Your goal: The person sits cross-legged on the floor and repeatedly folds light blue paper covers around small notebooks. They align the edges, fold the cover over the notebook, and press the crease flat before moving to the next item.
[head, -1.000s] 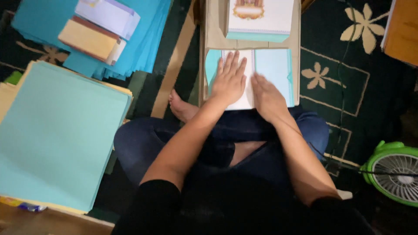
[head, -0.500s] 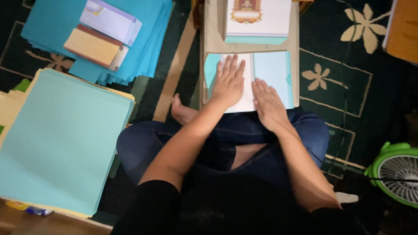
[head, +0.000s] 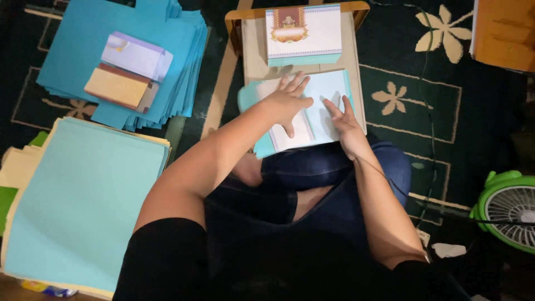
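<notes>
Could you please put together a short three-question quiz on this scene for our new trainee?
1. True or false: both hands lie flat on the light blue paper on the small wooden desk.
2. What lies on the fanned blue paper pile? A) scissors B) two small packets C) a cup
3. What green thing stands at the lower right?

Key
1. True: left hand and right hand press on it.
2. B, the two small packets.
3. A fan.
</notes>
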